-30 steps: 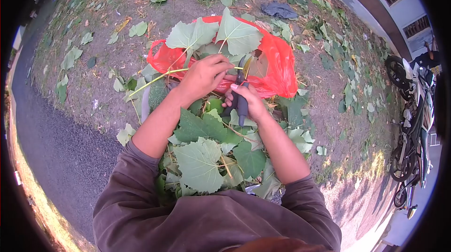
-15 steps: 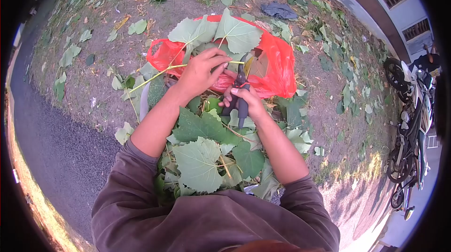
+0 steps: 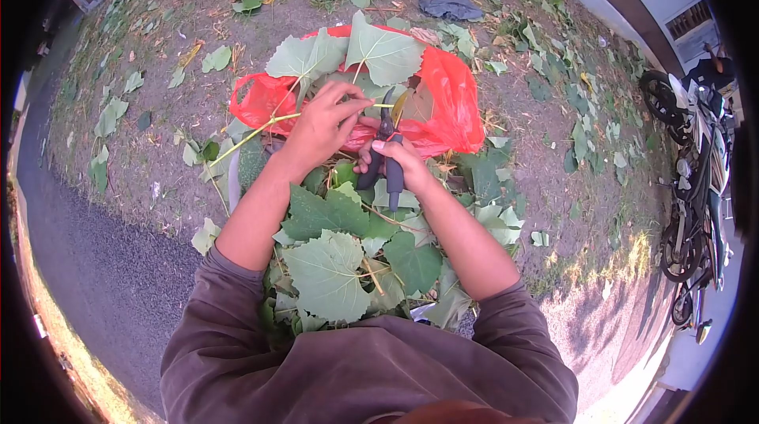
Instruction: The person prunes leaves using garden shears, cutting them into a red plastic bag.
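Observation:
My left hand (image 3: pixel 320 123) is closed on a green vine stem (image 3: pixel 257 133), which runs from lower left to the right past my fingertips. Two large pale leaves (image 3: pixel 385 52) stand up beyond that hand. In my right hand (image 3: pixel 405 159) is a pair of pruning shears (image 3: pixel 394 181) with dark handles, held slightly apart. Their blades cross the stem close to its right end. Just behind both hands lies a red plastic bag (image 3: pixel 457 104), its mouth spread wide. Below them, a heap of cut leaves (image 3: pixel 328 274) fills the space between my forearms.
Loose leaves (image 3: pixel 111 115) litter the bare soil all around. A dark crumpled cloth (image 3: pixel 451 6) lies beyond the bag. Paved asphalt (image 3: pixel 103 282) runs along the left. Motorcycles (image 3: pixel 704 163) are parked at the far right, near a building wall.
The whole view has shifted slightly, carrying the scene a little left. The shears' blades now reach farther up across the stem. Both hands keep their holds.

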The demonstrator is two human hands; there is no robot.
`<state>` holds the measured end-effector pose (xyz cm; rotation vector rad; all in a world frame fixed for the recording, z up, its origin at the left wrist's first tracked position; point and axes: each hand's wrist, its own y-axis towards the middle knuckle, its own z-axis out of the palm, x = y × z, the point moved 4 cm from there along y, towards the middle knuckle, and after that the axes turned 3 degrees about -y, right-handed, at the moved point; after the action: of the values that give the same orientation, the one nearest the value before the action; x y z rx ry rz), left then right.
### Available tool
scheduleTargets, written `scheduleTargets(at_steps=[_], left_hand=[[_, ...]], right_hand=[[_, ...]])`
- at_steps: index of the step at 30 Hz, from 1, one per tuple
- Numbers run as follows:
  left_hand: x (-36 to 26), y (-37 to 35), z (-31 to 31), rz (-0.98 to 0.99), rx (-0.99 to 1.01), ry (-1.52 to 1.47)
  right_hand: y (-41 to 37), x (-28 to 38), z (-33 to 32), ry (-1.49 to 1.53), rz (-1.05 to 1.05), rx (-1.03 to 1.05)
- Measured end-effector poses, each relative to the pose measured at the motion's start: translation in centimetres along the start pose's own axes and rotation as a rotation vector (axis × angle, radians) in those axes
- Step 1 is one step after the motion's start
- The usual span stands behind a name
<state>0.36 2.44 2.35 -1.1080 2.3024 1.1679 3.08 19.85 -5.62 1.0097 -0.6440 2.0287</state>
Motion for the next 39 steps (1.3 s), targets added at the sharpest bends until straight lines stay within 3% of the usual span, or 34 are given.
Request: scheduleTargets(at_steps=[6, 14, 16, 20, 22, 25, 30, 34, 39], left_hand=[[0.3, 0.0, 0.2, -0.006, 0.051, 0.006], [0.6, 0.1, 0.2, 0.051, 0.01, 0.032], [0.2, 0.4, -0.3, 0.063, -0.149, -0.007], [0.5, 0.5, -0.8, 0.076, -0.207, 0.138], [1.7, -0.1, -0.1, -0.15, -0.08, -0.082], [1.9, -0.3, -0.3, -0.165, -0.084, -0.046], [1.6, -0.4, -0.3, -0.154, -0.103, -0.011], [0.7, -0.2, -0.3, -0.043, -0.047, 0.168], [0.0, -0.1, -0.1, -0.023, -0.02, 0.16]], right_hand=[[-0.3, 0.4, 0.1, 0.025, 0.029, -0.069], [-0.7, 0.8, 0.2, -0.158, 0.039, -0.124], [-0.9, 1.2, 0.4, -0.15, 0.058, -0.113], [-1.2, 2.1, 1.1, -0.119, 0.051, -0.06], [-1.3, 2.3, 1.3, -0.176, 0.024, -0.053], [-0.3, 0.8, 0.5, 0.07, 0.001, -0.007], [-0.2, 0.5, 0.0, 0.053, 0.008, 0.048], [-0.3, 0.5, 0.3, 0.031, 0.033, 0.022], [-0.5, 1.0, 0.2, 0.037, 0.018, -0.067]])
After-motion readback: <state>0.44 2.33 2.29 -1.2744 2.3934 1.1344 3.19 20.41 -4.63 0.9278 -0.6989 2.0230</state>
